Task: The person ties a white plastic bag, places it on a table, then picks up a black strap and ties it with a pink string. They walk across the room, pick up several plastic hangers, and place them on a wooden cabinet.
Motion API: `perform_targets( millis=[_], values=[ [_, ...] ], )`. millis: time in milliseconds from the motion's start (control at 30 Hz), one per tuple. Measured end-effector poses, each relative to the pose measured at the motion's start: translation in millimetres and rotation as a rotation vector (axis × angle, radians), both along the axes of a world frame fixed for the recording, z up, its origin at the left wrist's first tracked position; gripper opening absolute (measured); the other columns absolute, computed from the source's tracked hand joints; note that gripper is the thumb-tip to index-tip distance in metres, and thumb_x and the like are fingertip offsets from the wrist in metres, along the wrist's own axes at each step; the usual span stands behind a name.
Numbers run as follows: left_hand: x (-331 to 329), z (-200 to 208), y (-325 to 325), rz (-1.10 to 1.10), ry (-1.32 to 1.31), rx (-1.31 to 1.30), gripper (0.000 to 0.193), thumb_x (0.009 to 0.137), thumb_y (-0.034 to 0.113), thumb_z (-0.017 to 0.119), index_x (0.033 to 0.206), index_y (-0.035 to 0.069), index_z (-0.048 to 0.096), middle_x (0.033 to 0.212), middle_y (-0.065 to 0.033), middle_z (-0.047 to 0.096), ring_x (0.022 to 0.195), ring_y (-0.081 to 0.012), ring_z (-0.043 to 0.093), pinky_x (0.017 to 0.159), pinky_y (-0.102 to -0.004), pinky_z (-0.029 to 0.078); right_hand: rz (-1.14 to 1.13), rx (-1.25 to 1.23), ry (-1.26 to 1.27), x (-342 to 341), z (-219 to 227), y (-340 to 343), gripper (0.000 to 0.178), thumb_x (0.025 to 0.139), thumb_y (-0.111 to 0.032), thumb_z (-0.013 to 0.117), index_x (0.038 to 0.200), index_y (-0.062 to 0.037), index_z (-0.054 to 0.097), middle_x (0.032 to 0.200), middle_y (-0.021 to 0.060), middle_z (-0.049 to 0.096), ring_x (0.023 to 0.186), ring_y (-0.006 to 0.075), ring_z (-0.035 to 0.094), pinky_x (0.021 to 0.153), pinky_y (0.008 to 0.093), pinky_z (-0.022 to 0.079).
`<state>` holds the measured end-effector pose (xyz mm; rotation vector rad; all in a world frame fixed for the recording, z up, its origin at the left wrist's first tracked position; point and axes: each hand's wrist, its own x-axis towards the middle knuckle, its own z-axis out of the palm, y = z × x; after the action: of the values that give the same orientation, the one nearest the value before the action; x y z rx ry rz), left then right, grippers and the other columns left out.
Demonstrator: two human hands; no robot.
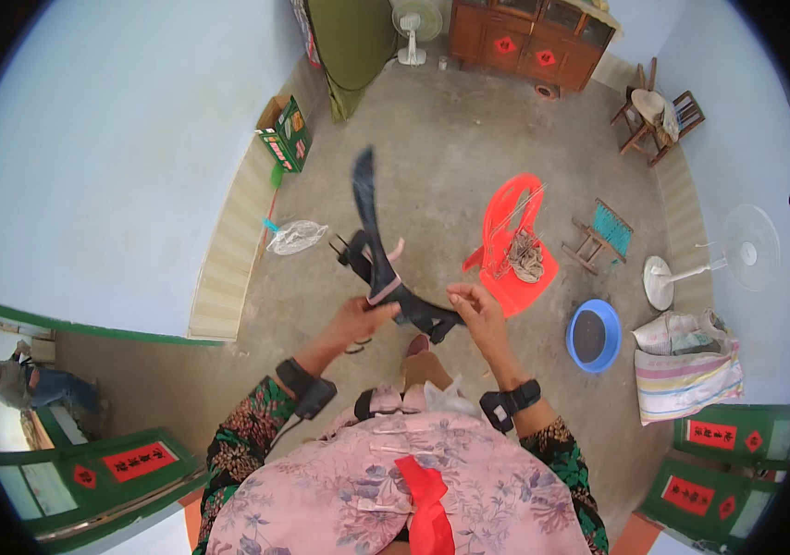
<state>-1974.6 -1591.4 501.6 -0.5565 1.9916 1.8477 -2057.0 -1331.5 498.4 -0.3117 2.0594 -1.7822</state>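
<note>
A black curved band (373, 217) with a small black boxy part and a pinkish strip on it is held up in front of my body. My left hand (358, 324) grips it near its middle, fingers closed around the lower bend. At the band's right end my right hand (480, 314) pinches with thumb and fingertips, partly hiding that end. The band's long free arm rises up and away, slightly blurred. A thin dark loop hangs below my left hand. Black devices are strapped to both my wrists.
A red plastic chair (529, 277) holds a bundle of cord (525, 257). Right of it are a small folding stool (610, 228), blue basin (611, 314), white fan (659, 282) and striped sack (691, 384). A green carton (295, 139) stands by the left wall; another person (39, 384) is far left.
</note>
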Motion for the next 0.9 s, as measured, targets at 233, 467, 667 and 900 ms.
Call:
perform_targets(
  millis=[233, 467, 667, 900],
  values=[
    [-135.0, 29.9, -39.2, 0.020, -0.057, 0.056, 0.045, 0.089, 0.047, 0.074, 0.067, 0.011, 0.058, 0.058, 0.0039, 0.050, 0.051, -0.0057, 0.046, 0.046, -0.0255, 0.033, 0.121, 0.289, 0.713, -133.1, 20.7, -46.9, 0.038, 0.088, -0.027, 0.074, 0.117, -0.0046, 0.065, 0.107, 0.0147, 0.068, 0.099, 0.0306, 0.066, 0.085, 0.0373, 0.051],
    [-266.3, 17.2, -75.1, -0.147, -0.028, -0.061, 0.043, 0.089, 0.043, 0.074, 0.067, 0.010, 0.059, 0.061, 0.0033, 0.052, 0.053, -0.0074, 0.048, 0.048, -0.0258, 0.036, 0.470, 0.368, 0.202, -254.1, -4.3, -101.1, 0.067, 0.073, -0.046, 0.083, 0.121, -0.0032, 0.062, 0.101, 0.0210, 0.071, 0.092, 0.0385, 0.069, 0.078, 0.0427, 0.054],
    [-415.0, -1.7, -125.7, -0.308, 0.037, -0.034, 0.043, 0.091, 0.044, 0.072, 0.071, 0.008, 0.061, 0.063, 0.0017, 0.055, 0.055, -0.0079, 0.051, 0.049, -0.0258, 0.038, 0.247, 0.420, 0.297, -360.1, -34.3, -144.8, 0.048, 0.077, -0.035, 0.081, 0.110, -0.0040, 0.067, 0.089, 0.0209, 0.071, 0.083, 0.0370, 0.070, 0.072, 0.0425, 0.053],
    [-535.6, -14.5, -172.2, -0.295, 0.153, -0.104, 0.053, 0.097, 0.049, 0.059, 0.114, -0.001, 0.058, 0.092, -0.0087, 0.064, 0.067, -0.0144, 0.066, 0.051, -0.0269, 0.052, 0.080, 0.471, 0.247, -447.5, -45.7, -182.3, 0.045, 0.079, -0.032, 0.077, 0.111, -0.0028, 0.066, 0.089, 0.0216, 0.070, 0.082, 0.0368, 0.070, 0.072, 0.0420, 0.052]
  ],
)
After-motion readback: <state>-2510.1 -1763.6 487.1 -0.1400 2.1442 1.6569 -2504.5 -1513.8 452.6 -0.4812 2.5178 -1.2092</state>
